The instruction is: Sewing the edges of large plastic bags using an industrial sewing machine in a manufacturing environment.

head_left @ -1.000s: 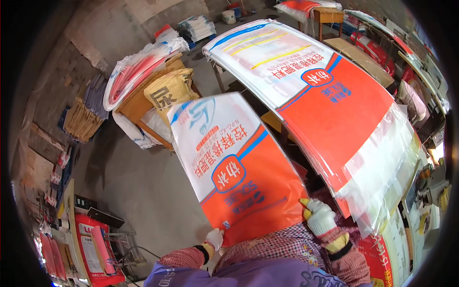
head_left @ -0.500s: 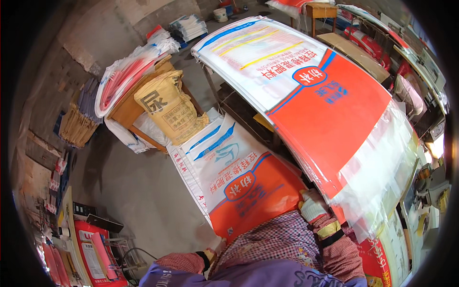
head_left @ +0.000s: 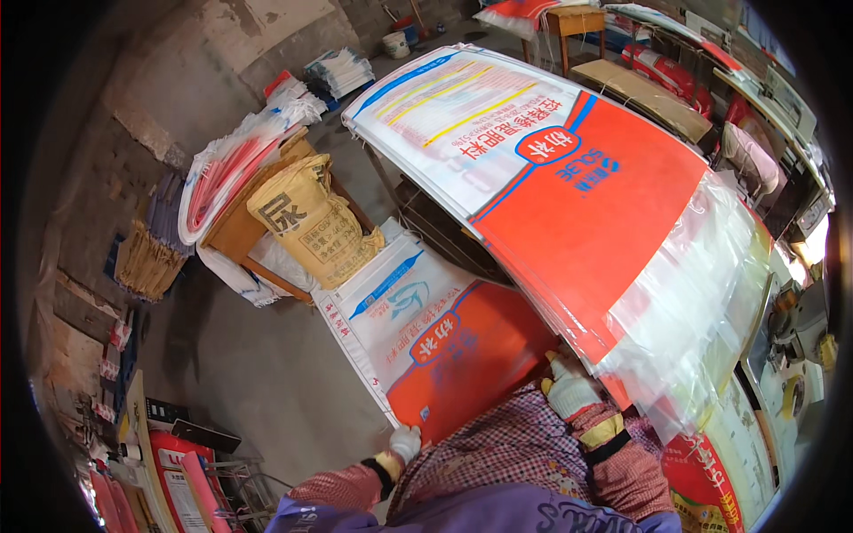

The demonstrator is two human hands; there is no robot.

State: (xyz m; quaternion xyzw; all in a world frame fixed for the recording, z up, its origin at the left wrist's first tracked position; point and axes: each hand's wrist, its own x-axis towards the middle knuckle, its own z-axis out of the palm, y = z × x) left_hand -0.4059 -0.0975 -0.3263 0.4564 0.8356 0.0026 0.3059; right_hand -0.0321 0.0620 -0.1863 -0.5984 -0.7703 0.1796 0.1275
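Observation:
A flat red-and-white printed plastic sack [head_left: 480,355] lies in front of me, its red end nearest my checked apron. My left hand [head_left: 406,441], in a pale glove with yellow at the wrist, is closed on the sack's near left corner. My right hand [head_left: 570,391], gloved alike, is closed at the near right corner, beside the edge of the large stack; its fingertips are partly hidden. Under the sack's left side shows the white edge of other sacks [head_left: 355,355]. To the right, a tall stack of matching sacks [head_left: 604,213] covers a table.
A yellow woven sack [head_left: 311,222] leans against a wooden table [head_left: 231,226] piled with white and red sacks [head_left: 235,164]. Clear plastic liners [head_left: 684,302] spread over the big stack's near end. A metal-framed stand [head_left: 240,497] is at lower left. Brown bundles [head_left: 151,258] sit by the wall.
My left hand has risen into fuller view at the sack's corner. My right hand has shifted slightly left and up. The sack's near part looks more sloped, and the view has shifted a little.

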